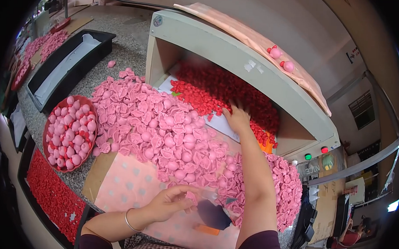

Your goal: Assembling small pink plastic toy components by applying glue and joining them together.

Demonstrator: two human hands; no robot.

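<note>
Speckled stone table (123,38), workshop wall behind, grey-green open-fronted box (237,55) standing on table's far side.

Head view only. Right hand (237,118) stretched into box mouth, fingers spread flat on white sheet at edge of red pieces (227,92); nothing visibly gripped. Left hand (170,203) low and near, fingers curled together, pinching one pink piece (191,197) at heap's near edge. Dark flat thing (213,214) and small orange strip (207,230) just beside that hand; kind cannot be told.

Step in hand, by judgement: gathering parts, one hand after a red piece, other already with a pink one. Next move likely calls for closing right fingers on a single red piece without dragging neighbours off sheet.

Containers:
- Box: loaded with red pieces, heaped toward back and right. Pink board (255,43) on its sloped top, two pink balls (281,59) with red tips resting there.
- Round red tray (46,132), left: full of rounded pink balls.
- Long black tray (101,40), far left: white liner inside, otherwise contents unclear.
- Dark bin (52,194) below table's edge: red pieces.
- Pink heap (173,128) loose on table and dotted sheet (127,183), no container.
</note>
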